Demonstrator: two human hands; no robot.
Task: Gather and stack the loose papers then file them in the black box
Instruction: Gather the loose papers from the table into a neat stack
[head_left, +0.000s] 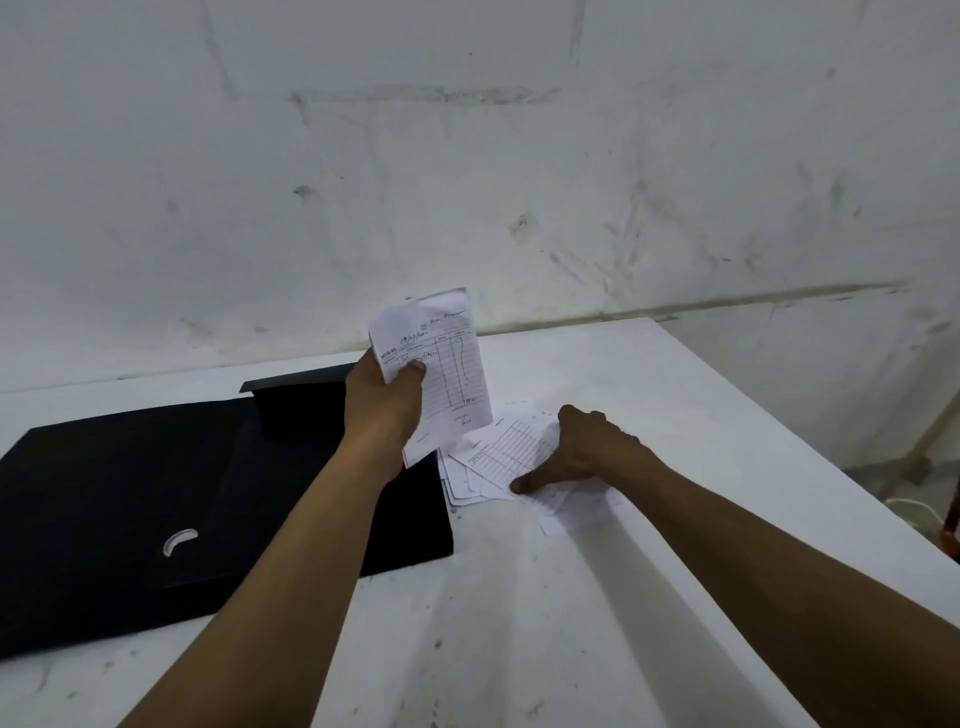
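Note:
My left hand (382, 400) holds a small stack of white ruled slips (447, 364) upright above the table, thumb pressed on the front sheet. Just to its right my right hand (582, 449) rests on a loose pile of similar papers (498, 457) lying on the white table, fingers curled over the top sheet and thumb pinning its near edge. The black box (156, 499) lies flat and opened out to the left of the pile, its flap (296, 382) raised at the back. My left forearm crosses over the box's right part.
The white table (519, 597) stands against a scuffed white wall (467, 182). Its right edge runs diagonally at the right, with floor and a furniture leg (930, 447) beyond. A curved cut-out (179, 540) shows on the box's face.

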